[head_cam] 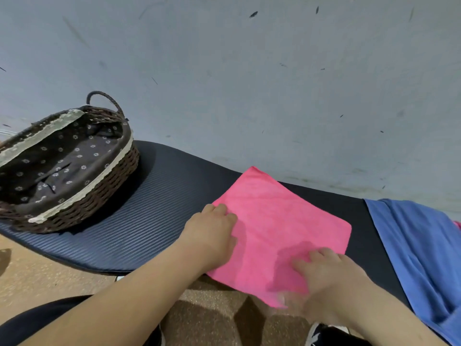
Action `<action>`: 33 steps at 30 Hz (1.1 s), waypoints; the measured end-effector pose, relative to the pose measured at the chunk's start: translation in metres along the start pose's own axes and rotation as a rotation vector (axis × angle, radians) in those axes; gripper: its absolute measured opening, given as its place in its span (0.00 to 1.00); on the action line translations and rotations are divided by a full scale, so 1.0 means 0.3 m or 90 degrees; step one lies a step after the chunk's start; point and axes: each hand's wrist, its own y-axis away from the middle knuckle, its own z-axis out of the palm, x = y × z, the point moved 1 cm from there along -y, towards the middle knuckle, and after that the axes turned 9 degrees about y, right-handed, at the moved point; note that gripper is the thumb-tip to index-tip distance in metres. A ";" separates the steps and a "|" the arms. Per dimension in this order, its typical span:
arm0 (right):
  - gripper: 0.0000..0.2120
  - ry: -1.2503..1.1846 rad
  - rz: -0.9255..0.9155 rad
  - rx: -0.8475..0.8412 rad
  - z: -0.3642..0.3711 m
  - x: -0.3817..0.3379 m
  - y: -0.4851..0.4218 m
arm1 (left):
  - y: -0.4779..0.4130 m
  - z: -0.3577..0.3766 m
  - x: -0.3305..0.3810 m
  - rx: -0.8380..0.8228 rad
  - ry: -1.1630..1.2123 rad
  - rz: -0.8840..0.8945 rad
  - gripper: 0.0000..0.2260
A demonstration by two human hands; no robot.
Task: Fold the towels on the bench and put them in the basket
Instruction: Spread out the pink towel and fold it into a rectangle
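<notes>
Head view: left hand [212, 233] and right hand [331, 278] (blurred) lie flat along pink towel [279, 221] edges.

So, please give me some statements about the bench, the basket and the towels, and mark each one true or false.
1. The basket holds a folded towel. False: only its flowered lining shows inside.
2. Both the left hand and the right hand touch the pink towel. True.
3. The blue towel lies left of the pink one. False: it lies to its right.
4. The basket stands on the bench. True.
</notes>
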 end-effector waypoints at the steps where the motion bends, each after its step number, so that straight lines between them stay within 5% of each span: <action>1: 0.34 -0.035 0.005 0.041 -0.034 0.007 -0.004 | -0.006 -0.002 -0.007 -0.006 0.004 0.002 0.20; 6: 0.13 -0.319 0.050 0.324 -0.167 0.056 -0.240 | -0.034 -0.019 -0.049 -0.021 0.027 0.026 0.17; 10: 0.04 -0.409 0.054 0.370 -0.268 0.048 -0.498 | -0.053 -0.041 -0.090 -0.009 0.097 0.014 0.14; 13: 0.06 -0.412 0.074 0.403 -0.317 0.027 -0.610 | -0.053 -0.044 -0.114 0.020 0.122 -0.009 0.12; 19: 0.08 -0.504 0.145 0.397 -0.337 0.040 -0.696 | -0.047 -0.050 -0.131 0.047 0.124 -0.079 0.07; 26: 0.07 -0.711 0.184 0.251 -0.393 0.036 -0.682 | -0.040 -0.049 -0.142 0.051 0.193 -0.133 0.09; 33: 0.05 -0.748 0.158 0.313 -0.376 0.032 -0.677 | -0.055 -0.044 -0.152 0.021 0.300 -0.139 0.07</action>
